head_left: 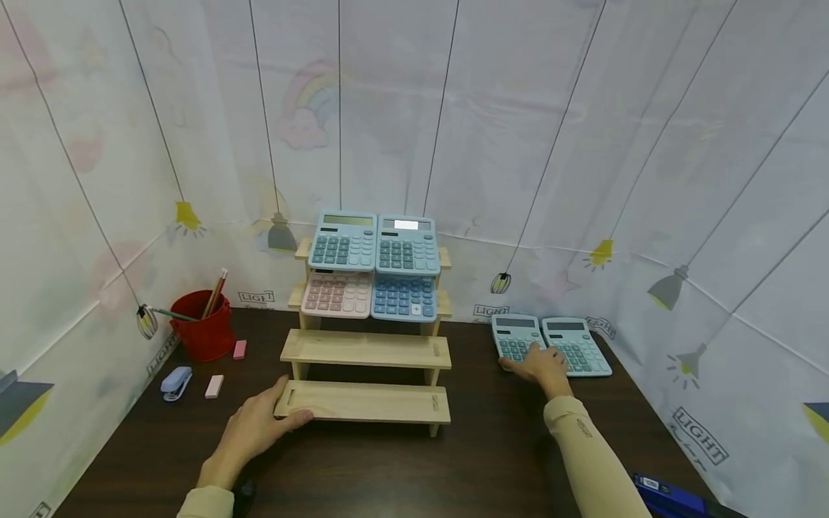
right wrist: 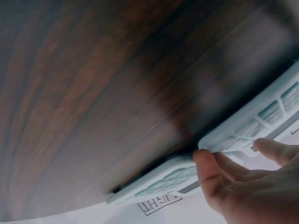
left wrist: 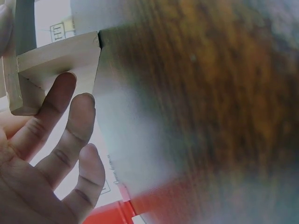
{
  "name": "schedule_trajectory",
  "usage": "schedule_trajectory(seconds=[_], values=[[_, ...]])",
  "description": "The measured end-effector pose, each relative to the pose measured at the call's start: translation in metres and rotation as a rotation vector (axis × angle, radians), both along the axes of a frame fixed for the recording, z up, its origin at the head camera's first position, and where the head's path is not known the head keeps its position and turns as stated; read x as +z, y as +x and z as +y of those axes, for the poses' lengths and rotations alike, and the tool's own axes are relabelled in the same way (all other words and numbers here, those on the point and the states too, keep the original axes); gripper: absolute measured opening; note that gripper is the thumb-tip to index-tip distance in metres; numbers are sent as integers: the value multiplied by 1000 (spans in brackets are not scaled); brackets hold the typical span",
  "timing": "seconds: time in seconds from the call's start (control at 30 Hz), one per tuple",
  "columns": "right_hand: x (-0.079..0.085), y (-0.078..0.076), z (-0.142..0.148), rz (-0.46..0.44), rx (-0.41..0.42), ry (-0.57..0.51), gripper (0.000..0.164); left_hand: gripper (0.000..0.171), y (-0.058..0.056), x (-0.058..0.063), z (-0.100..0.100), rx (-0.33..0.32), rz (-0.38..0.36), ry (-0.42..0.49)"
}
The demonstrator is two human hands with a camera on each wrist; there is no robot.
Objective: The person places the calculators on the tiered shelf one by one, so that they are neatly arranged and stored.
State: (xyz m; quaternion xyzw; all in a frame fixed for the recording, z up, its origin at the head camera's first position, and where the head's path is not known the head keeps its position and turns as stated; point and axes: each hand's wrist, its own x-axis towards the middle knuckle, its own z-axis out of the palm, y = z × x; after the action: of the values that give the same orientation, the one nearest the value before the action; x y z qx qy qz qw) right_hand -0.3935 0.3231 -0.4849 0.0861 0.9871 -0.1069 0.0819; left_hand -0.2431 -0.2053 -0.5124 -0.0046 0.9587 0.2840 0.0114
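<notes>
At the left end of a stepped wooden rack (head_left: 365,403), my left hand (head_left: 249,428) grips the lowest step. The thumb lies along its front edge, and the other fingers reach round the end, near the leg (left wrist: 70,60). My right hand (head_left: 540,367) holds the lower part of a light-blue calculator (head_left: 514,327) on the dark table, its fingertips at the corner and over the keys. Close beside it is a second light-blue calculator (head_left: 576,345). On the rack, two light-blue calculators (head_left: 343,241) stand on the top step, with a pink calculator (head_left: 337,295) and a blue calculator (head_left: 404,298) below.
Left of the rack stand a red bucket (head_left: 204,331) with pencils, a blue stapler (head_left: 175,383), a pink eraser (head_left: 239,350) and a pale eraser (head_left: 214,386). A dark-blue object (head_left: 670,496) lies at the lower right. Patterned white cloth (head_left: 518,144) hangs behind the table.
</notes>
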Motion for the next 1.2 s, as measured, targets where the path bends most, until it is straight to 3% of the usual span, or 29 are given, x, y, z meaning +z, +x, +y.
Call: schedule_trajectory(seconds=[0.33, 0.73, 1.2], values=[[0, -3, 4, -9, -41, -11, 117, 113, -1, 0, 6, -2, -10, 0], [-1, 1, 1, 5, -30, -27, 115, 113, 0, 2, 7, 3, 23, 0], [-11, 15, -16, 4, -45, -40, 115, 113, 2, 2, 2, 5, 9, -4]])
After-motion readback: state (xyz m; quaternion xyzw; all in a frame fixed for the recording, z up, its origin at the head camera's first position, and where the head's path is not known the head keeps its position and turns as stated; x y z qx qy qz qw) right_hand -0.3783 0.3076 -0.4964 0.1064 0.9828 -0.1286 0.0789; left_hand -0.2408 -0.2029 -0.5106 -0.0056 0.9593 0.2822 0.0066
